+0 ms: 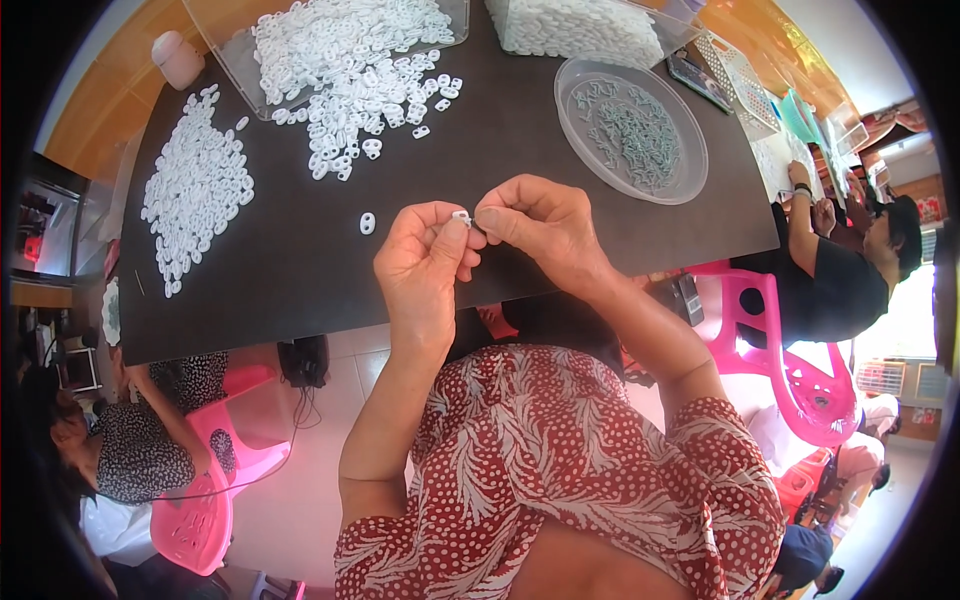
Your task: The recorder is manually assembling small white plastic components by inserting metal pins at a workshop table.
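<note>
Over the table's near side, my left hand (pixel 425 245) pinches a small white two-holed plastic piece (pixel 461 216) between thumb and fingers. My right hand (pixel 540 225) is closed right beside it, thumb and forefinger pressed together at the piece's edge. What those right fingertips hold, if anything, is too small and covered to make out. A single loose oval white piece (pixel 367 223) lies on the table just left of my left hand. Beyond my right hand stands a round clear tray (pixel 688 180) with many small grey-green parts (pixel 635 135) in it.
A heap of white pieces (pixel 195 190) covers the table's left side. More spill from a clear bin (pixel 225 60) at the back; another filled bin (pixel 580 30) stands beside it. A phone (pixel 700 80) and white basket (pixel 740 85) are back right. People sit at both sides near pink chairs (pixel 770 330).
</note>
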Tool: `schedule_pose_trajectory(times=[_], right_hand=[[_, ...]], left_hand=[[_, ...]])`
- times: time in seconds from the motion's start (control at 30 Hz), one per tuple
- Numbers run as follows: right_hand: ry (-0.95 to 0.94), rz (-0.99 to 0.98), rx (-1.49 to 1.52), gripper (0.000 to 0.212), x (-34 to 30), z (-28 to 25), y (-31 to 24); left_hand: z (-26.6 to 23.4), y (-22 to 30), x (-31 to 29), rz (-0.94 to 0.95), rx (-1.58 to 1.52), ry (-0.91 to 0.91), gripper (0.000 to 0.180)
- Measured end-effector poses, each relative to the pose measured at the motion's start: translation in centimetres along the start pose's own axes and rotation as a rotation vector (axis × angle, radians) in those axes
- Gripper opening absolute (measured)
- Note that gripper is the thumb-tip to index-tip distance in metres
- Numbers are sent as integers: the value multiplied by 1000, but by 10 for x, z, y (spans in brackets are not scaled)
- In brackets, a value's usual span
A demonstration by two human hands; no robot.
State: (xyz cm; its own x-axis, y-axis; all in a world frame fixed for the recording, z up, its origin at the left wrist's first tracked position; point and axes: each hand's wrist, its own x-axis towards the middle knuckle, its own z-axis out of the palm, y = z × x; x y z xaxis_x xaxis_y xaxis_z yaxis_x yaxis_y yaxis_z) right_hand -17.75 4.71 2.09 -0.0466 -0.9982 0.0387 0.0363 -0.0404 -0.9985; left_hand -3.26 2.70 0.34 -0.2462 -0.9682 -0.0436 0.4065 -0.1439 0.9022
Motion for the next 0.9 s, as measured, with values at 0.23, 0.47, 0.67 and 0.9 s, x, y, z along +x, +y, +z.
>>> schedule_pose_trajectory(times=[0.23, 0.47, 0.67, 0.9], right_hand=[[4, 2, 37, 12, 0, 7, 2], [40, 0, 46, 12, -2, 15, 10], [19, -48, -38, 12, -3, 21, 11], [-40, -167, -202, 13, 5, 22, 14]], left_hand=[[-1, -2, -3, 42, -13, 37, 8], [3, -10, -8, 91, -40, 77, 6], [5, -17, -12, 238, 14, 172, 7], [-4, -13, -9, 137, -81, 172, 8]])
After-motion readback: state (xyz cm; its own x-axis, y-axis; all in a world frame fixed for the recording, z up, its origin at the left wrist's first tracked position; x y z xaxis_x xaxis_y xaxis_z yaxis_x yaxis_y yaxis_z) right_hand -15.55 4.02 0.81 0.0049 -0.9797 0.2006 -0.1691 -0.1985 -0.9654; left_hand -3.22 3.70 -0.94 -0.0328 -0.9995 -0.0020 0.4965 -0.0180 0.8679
